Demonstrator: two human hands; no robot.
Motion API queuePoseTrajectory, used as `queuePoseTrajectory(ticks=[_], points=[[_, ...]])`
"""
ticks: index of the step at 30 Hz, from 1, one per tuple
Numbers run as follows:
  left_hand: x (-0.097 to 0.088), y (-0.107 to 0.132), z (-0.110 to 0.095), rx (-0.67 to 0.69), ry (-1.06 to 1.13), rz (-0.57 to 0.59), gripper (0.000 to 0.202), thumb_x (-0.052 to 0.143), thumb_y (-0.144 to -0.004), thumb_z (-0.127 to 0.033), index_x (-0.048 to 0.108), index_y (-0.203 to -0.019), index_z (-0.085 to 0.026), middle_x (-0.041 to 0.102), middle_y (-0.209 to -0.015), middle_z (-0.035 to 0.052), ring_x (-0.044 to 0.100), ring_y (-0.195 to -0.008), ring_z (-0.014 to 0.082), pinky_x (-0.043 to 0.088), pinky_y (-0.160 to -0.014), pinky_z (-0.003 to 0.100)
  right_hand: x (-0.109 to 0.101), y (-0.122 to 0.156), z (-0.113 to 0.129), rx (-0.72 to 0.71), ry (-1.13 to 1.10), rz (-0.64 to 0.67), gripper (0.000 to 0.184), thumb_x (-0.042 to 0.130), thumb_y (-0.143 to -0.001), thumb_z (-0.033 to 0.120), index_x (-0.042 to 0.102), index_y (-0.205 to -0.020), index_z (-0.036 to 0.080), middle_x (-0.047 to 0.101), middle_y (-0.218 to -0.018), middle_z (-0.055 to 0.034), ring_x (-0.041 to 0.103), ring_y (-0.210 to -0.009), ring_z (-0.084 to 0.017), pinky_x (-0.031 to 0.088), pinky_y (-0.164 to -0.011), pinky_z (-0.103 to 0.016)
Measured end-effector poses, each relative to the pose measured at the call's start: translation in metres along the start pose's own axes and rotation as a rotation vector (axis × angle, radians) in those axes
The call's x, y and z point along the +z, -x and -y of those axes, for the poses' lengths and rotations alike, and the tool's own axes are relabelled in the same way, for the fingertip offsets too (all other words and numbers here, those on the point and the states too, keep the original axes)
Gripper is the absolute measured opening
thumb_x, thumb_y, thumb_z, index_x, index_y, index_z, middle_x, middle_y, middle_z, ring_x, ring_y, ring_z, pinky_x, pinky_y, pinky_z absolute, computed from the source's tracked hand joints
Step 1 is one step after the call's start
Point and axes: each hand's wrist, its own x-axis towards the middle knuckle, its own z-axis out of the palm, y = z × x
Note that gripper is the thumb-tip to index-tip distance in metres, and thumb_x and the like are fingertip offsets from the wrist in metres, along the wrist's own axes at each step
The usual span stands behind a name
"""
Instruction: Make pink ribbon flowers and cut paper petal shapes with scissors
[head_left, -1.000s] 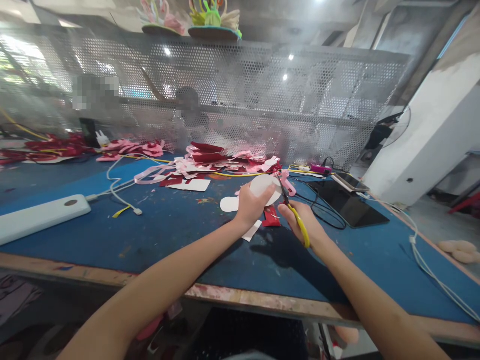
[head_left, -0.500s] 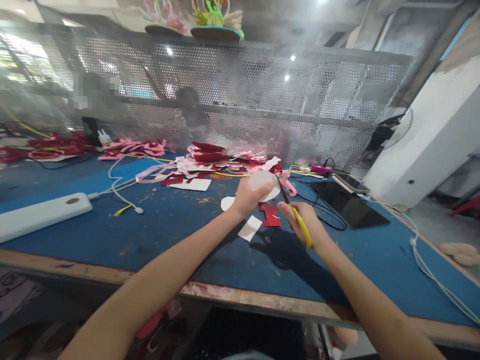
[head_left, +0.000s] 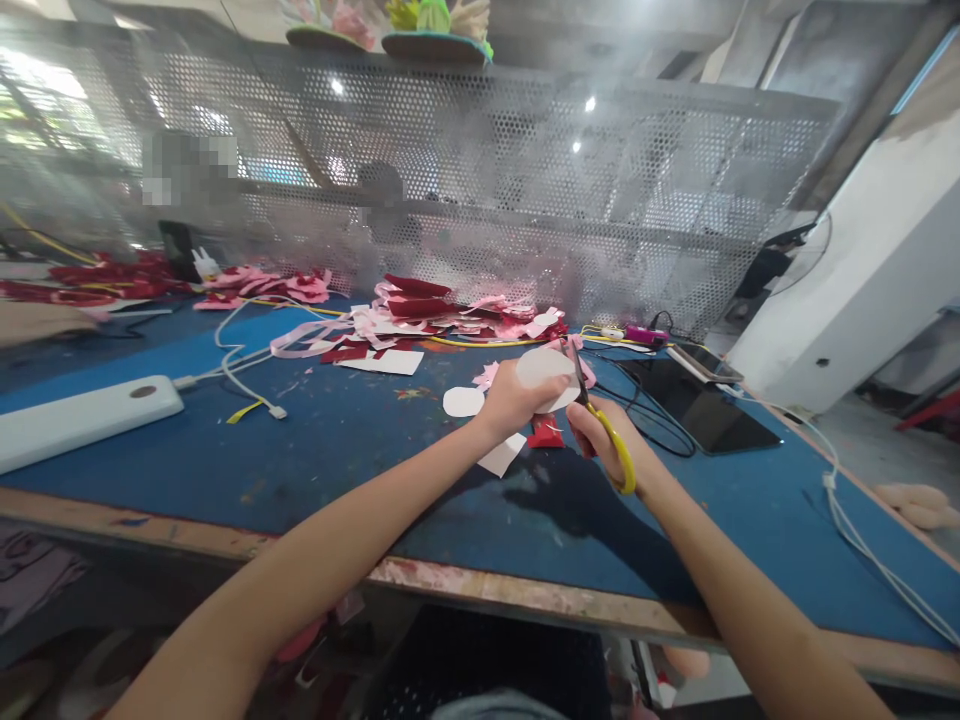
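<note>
My left hand (head_left: 512,402) is closed on a rounded white paper piece (head_left: 546,370), held up over the blue table (head_left: 345,450). My right hand (head_left: 606,442) grips yellow-handled scissors (head_left: 600,425), whose blades reach up against the right edge of the white piece. A small white oval cut-out (head_left: 463,401) lies on the table left of my left hand. A white scrap (head_left: 502,456) and a red scrap (head_left: 545,432) lie just below my hands.
A heap of pink, red and white cut pieces (head_left: 442,318) lies farther back. A white power strip (head_left: 82,418) with cables sits at left. A black tablet (head_left: 697,405) and a phone (head_left: 703,362) lie at right. A perforated metal screen (head_left: 480,200) backs the table.
A white offcut has separated from the piece and now lies on the table. Both hands shifted slightly right, and the scissors moved further along the white piece's edge.
</note>
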Motion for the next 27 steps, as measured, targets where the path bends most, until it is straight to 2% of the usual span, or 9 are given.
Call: queuePoseTrajectory(ticks=[5, 10, 16, 19, 24, 27], points=[[-0.001, 0.002, -0.002, 0.016, -0.007, 0.035, 0.021, 0.064, -0.07, -0.034, 0.069, -0.081, -0.016, 0.056, -0.047, -0.0022, 0.044, -0.033, 0.0095, 0.036, -0.032, 0.022, 0.0, 0.001, 0.0, 0.017, 0.044, -0.026, 0.052, 0.029, -0.084, 0.066, 0.037, -0.058, 0.022, 0.042, -0.045, 0.0022, 0.039, -0.044, -0.012, 0.03, -0.045, -0.025], [-0.011, -0.004, -0.001, 0.088, -0.062, 0.112, 0.02, 0.064, -0.071, -0.033, 0.071, -0.083, -0.018, 0.061, -0.051, -0.0004, 0.053, -0.042, 0.0118, 0.041, -0.037, 0.022, -0.005, 0.002, 0.008, 0.043, 0.149, -0.021, 0.056, 0.029, -0.08, 0.07, 0.037, -0.053, 0.022, 0.044, -0.043, 0.0003, 0.038, -0.042, -0.012, 0.03, -0.045, -0.026], [-0.019, -0.01, -0.005, -0.032, -0.105, 0.156, 0.027, 0.067, -0.066, -0.035, 0.068, -0.083, -0.014, 0.058, -0.047, -0.0006, 0.045, -0.032, 0.0099, 0.034, -0.028, 0.021, -0.006, 0.001, 0.011, 0.057, 0.217, -0.029, 0.058, 0.031, -0.079, 0.072, 0.038, -0.051, 0.022, 0.045, -0.043, -0.0008, 0.038, -0.041, -0.012, 0.028, -0.045, -0.026], [-0.022, -0.012, -0.008, -0.038, -0.099, 0.174, 0.025, 0.068, -0.064, -0.034, 0.067, -0.08, -0.014, 0.056, -0.046, -0.0011, 0.045, -0.031, 0.0098, 0.034, -0.028, 0.021, -0.006, 0.001, 0.008, 0.069, 0.232, -0.029, 0.058, 0.033, -0.08, 0.071, 0.039, -0.05, 0.022, 0.044, -0.043, -0.0008, 0.037, -0.042, -0.012, 0.028, -0.045, -0.027], [-0.022, -0.012, -0.008, -0.018, -0.087, 0.187, 0.022, 0.068, -0.064, -0.031, 0.066, -0.078, -0.014, 0.057, -0.048, -0.0014, 0.045, -0.032, 0.0092, 0.034, -0.027, 0.02, -0.003, 0.0, 0.004, 0.101, 0.195, -0.063, 0.053, 0.04, -0.079, 0.068, 0.038, -0.053, 0.022, 0.038, -0.043, 0.0022, 0.034, -0.044, -0.012, 0.025, -0.045, -0.026], [-0.016, -0.008, -0.007, -0.016, -0.076, 0.215, 0.021, 0.066, -0.068, -0.033, 0.068, -0.076, -0.014, 0.055, -0.046, -0.0013, 0.044, -0.032, 0.0085, 0.034, -0.028, 0.02, -0.001, 0.0, 0.003, 0.049, 0.065, -0.055, 0.049, 0.037, -0.082, 0.064, 0.039, -0.059, 0.021, 0.042, -0.047, 0.002, 0.039, -0.047, -0.013, 0.03, -0.047, -0.025]])
